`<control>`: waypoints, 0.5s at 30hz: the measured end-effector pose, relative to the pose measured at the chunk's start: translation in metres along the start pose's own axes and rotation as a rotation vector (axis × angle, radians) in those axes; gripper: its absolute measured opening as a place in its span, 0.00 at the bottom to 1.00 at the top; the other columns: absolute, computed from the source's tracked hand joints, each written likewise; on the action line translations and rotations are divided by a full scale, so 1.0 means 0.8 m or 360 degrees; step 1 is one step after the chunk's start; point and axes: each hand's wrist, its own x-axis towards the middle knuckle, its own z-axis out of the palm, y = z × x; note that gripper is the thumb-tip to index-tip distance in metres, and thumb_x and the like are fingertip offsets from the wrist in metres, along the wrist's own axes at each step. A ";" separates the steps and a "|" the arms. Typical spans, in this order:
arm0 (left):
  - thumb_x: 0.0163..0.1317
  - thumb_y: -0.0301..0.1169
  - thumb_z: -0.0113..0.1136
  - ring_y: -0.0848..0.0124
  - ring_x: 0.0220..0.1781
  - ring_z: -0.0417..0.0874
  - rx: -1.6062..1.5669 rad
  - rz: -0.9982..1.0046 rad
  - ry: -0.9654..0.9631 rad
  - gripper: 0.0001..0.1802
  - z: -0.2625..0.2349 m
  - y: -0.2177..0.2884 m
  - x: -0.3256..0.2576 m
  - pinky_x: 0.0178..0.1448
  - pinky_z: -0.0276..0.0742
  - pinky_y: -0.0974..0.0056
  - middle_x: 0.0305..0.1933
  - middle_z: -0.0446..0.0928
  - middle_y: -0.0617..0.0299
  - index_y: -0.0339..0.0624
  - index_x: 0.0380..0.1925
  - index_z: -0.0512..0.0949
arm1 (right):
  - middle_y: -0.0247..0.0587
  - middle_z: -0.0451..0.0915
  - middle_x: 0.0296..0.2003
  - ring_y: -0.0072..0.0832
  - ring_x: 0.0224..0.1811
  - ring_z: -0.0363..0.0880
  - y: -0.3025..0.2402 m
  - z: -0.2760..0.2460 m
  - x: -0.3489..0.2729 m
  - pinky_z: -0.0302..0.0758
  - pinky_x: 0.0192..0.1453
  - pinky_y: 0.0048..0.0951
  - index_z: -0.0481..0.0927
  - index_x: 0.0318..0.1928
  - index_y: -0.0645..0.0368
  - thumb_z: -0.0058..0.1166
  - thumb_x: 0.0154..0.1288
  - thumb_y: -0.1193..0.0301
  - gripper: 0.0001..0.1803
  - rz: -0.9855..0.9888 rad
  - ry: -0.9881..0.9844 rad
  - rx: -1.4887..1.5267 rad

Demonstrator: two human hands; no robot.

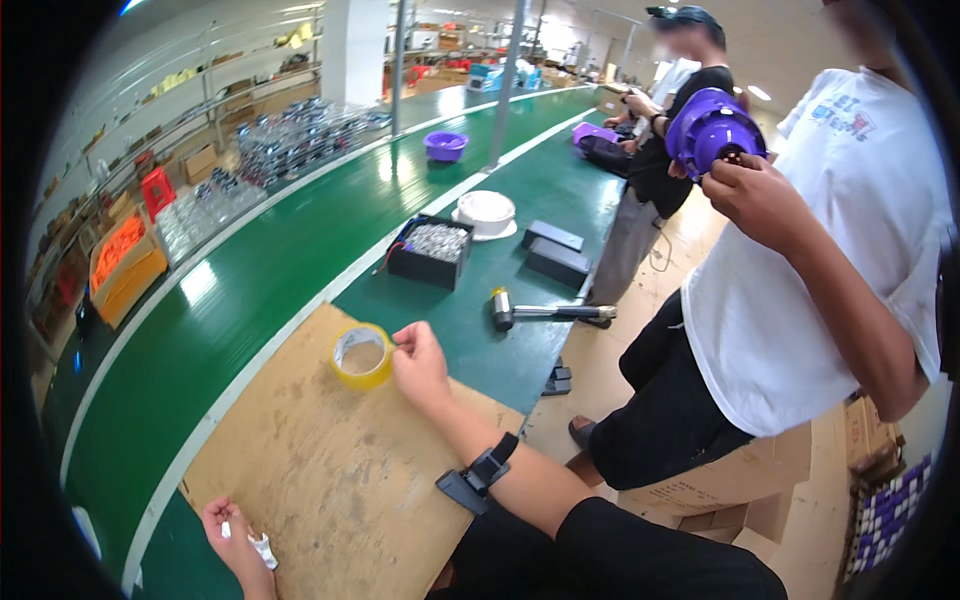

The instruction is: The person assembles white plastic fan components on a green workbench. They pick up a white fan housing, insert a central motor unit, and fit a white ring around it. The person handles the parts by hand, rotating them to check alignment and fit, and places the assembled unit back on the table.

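Observation:
A roll of yellow packing tape (349,378) is at the far part of a worn brown board (330,470). At its right edge, my right hand (422,368) pinches it with closed fingers; the exact contact of the fingertips is partly hidden. A black strap with a small device (478,478) sits on my right forearm. Near the board's left edge, the curled fingers of my left hand (230,540) are closed around a crumpled white scrap (264,551), which shows below the fingers and beside the palm.
Beyond the board lie a hammer (545,312), a black box of small metal parts (435,252), a white round part (486,214) and dark blocks (558,262). A green conveyor (240,280) runs along the left. At right, a co-worker holds a purple housing (715,130).

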 end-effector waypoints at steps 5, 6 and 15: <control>0.66 0.21 0.55 0.77 0.31 0.68 0.0087 0.0036 0.0027 0.12 -0.016 -0.028 0.015 0.33 0.65 0.72 0.39 0.71 0.63 0.38 0.49 0.72 | 0.41 0.76 0.34 0.29 0.35 0.76 0.004 0.005 -0.002 0.75 0.42 0.32 0.73 0.42 0.61 0.49 0.58 0.79 0.11 -0.0025 0.0040 -0.0049; 0.66 0.23 0.58 0.72 0.35 0.72 0.0156 -0.0035 -0.0014 0.13 -0.010 -0.006 0.004 0.35 0.71 0.68 0.42 0.73 0.59 0.38 0.50 0.73 | 0.42 0.76 0.34 0.30 0.35 0.76 0.008 0.004 0.000 0.75 0.42 0.32 0.72 0.42 0.61 0.49 0.58 0.80 0.11 -0.0064 0.0058 -0.0042; 0.65 0.22 0.59 0.66 0.39 0.76 0.0158 -0.0068 -0.0020 0.13 -0.013 0.014 0.001 0.38 0.76 0.65 0.45 0.75 0.54 0.37 0.49 0.74 | 0.43 0.74 0.34 0.34 0.35 0.74 -0.005 0.007 -0.003 0.73 0.41 0.35 0.71 0.40 0.61 0.50 0.57 0.78 0.09 -0.0012 0.0021 0.0056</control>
